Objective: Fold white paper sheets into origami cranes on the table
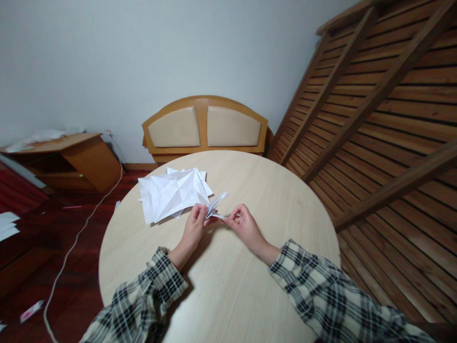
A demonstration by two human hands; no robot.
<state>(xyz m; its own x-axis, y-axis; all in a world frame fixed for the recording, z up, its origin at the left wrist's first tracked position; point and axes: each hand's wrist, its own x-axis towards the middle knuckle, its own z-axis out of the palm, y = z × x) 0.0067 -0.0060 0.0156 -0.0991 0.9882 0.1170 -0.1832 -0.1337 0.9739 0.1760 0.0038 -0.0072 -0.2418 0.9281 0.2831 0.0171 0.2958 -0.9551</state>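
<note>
A small folded white paper piece (216,206) is held just above the round light wooden table (271,200). My left hand (194,226) pinches its near-left end with closed fingers. My right hand (242,223) pinches a thin tip of the same paper on the right. Just behind my left hand lies a pile of creased white paper sheets (171,193), apart from both hands. Both forearms wear plaid sleeves.
A wooden headboard with beige pads (205,126) leans against the wall behind the table. A slatted wooden frame (385,119) slopes along the right. On the left are a low wooden cabinet (74,159), a white cable (76,238) and scattered papers (7,225) on the dark floor.
</note>
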